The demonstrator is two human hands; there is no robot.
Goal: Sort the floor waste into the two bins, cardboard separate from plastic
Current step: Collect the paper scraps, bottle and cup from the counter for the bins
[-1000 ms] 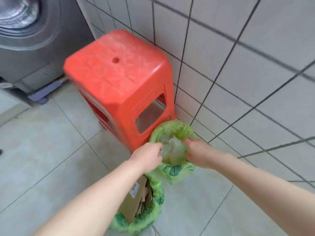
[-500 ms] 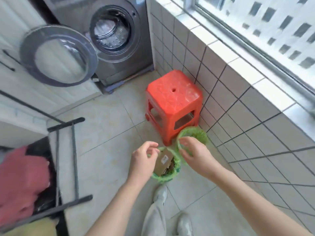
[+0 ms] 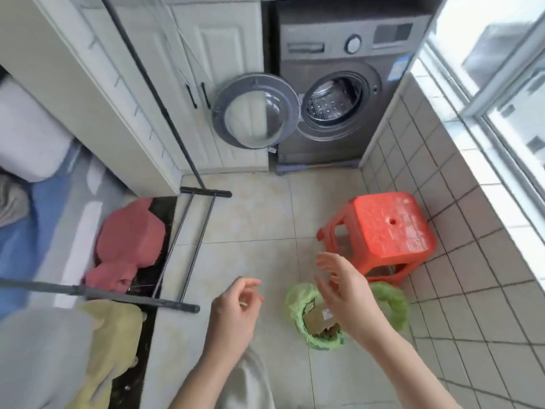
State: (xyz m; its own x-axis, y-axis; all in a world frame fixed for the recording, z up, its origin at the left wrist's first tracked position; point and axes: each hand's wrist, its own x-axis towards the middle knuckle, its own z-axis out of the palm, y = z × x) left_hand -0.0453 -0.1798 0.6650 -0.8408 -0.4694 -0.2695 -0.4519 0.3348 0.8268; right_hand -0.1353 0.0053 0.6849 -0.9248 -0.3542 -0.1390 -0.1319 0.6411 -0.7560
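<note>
— Hands first: left hand (image 3: 236, 308) raised over floor (image 3: 250, 216), grip loose, fingers lightly curled, holding nothing.
— And right hand (image 3: 343, 286)?
— Above bins, grip wide, fingers spread, empty too.
— Cardboard (image 3: 317, 318)?
— Inside near bin (image 3: 298, 299), green liner round rim.
— Far bin (image 3: 390, 299)?
— Just right of near one, partly hidden behind right arm; contents impossible to tell. Beside stool (image 3: 389, 228), near wall (image 3: 460, 261).

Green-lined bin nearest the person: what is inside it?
The near bin holds brown cardboard with a white label. Anything beneath is hidden, and the right hand covers its far edge.
</note>
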